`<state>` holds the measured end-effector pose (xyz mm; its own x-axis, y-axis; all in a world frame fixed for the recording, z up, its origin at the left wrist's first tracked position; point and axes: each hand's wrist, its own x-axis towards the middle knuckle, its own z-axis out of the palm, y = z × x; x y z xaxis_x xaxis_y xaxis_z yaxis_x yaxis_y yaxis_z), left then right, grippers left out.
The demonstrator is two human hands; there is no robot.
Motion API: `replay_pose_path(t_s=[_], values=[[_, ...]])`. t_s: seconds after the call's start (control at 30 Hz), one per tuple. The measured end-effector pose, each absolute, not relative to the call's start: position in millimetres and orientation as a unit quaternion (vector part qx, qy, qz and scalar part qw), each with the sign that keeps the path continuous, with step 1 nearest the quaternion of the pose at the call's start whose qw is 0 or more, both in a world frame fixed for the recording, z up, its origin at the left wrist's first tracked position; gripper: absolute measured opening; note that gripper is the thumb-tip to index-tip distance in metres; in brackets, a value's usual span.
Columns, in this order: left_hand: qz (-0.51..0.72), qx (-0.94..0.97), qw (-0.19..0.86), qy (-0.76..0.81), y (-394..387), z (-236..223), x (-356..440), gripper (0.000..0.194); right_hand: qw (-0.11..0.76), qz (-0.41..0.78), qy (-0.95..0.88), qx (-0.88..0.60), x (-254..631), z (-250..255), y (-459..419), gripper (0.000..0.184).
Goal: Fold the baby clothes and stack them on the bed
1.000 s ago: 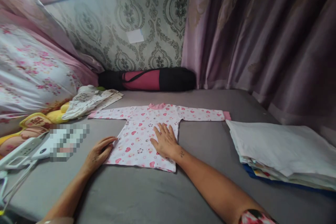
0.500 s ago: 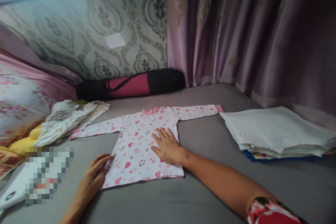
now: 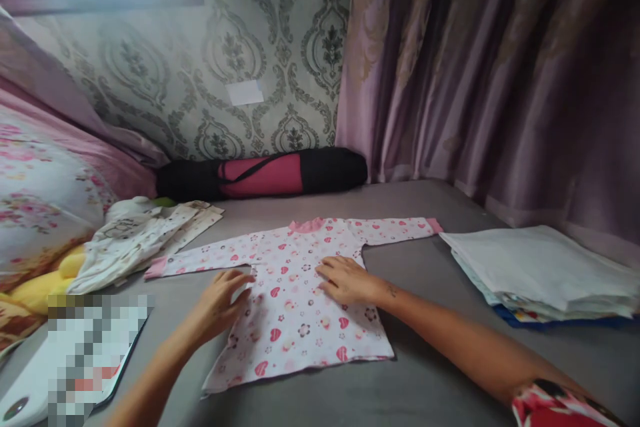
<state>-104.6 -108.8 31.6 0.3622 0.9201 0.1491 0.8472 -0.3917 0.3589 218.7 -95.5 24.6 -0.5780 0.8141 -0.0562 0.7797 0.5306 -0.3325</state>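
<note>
A white long-sleeved child's shirt [image 3: 305,307] lies spread flat on the grey bed sheet, printed with pink hearts and flowers. Its collar and cuffs are pink, and both sleeves stretch out sideways. My left hand [image 3: 223,300] is at the shirt's left side edge, just under the sleeve, fingers bent but apart, fingertips at the cloth. On the upper right of the shirt's body rests my right hand [image 3: 347,280], palm down with its fingers spread. Neither hand has cloth visibly gripped.
A stack of folded white cloths [image 3: 545,267] lies to the right. On the left are crumpled light clothes [image 3: 135,240], a yellow plush item [image 3: 45,283] and a white board-like object [image 3: 40,373], partly pixelated. A black and magenta long bag [image 3: 263,175] lies along the wall beside purple curtains [image 3: 415,80].
My left hand has moved up along the shirt's left edge toward the armpit. My right hand has shifted slightly on the shirt's body. The camera view has tilted a little.
</note>
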Motion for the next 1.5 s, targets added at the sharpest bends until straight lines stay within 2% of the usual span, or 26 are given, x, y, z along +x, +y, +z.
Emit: replay_pose_path(t_s=[0.07, 0.13, 0.2, 0.3, 0.5, 0.7, 0.83, 0.97, 1.23, 1.4, 1.5], values=[[0.179, 0.823, 0.130, 0.524, -82, 39, -78, 0.036, 0.072, 0.127, -0.855, -0.498, 211, 28, -75, 0.036], [0.175, 0.825, 0.143, 0.518, -51, 37, -50, 0.038, 0.102, 0.082, -0.828, -0.546, 201, 26, -52, 0.038], [0.155, 0.810, 0.140, 0.547, -23, 27, -24, 0.043, 0.123, 0.053, -0.806, -0.576, 192, 18, -31, 0.046], [0.140, 0.795, 0.081, 0.585, 8, 6, 1, 0.047, 0.123, 0.052, -0.783, -0.608, 184, 1, -6, 0.060], [0.094, 0.744, -0.008, 0.661, 18, -34, 10, 0.058, 0.116, 0.081, -0.764, -0.629, 183, -22, 6, 0.065], [0.105, 0.745, -0.006, 0.659, 14, -34, 8, 0.058, 0.149, 0.079, -0.771, -0.614, 187, -18, -1, 0.063], [0.120, 0.747, -0.006, 0.654, 12, -30, 7, 0.056, 0.134, 0.128, -0.789, -0.586, 196, -9, -27, 0.070], [0.111, 0.756, -0.017, 0.645, 11, -30, 6, 0.055, 0.109, 0.193, -0.821, -0.527, 213, 0, -88, 0.076], [0.103, 0.754, -0.001, 0.649, 11, -31, 7, 0.057, 0.081, 0.295, -0.841, -0.447, 247, 24, -205, 0.067], [0.096, 0.749, 0.005, 0.656, 13, -32, 8, 0.059, 0.091, 0.339, -0.842, -0.410, 264, 36, -231, 0.068], [0.094, 0.747, 0.000, 0.658, 13, -34, 9, 0.058, 0.083, 0.406, -0.842, -0.346, 284, 46, -221, 0.066]])
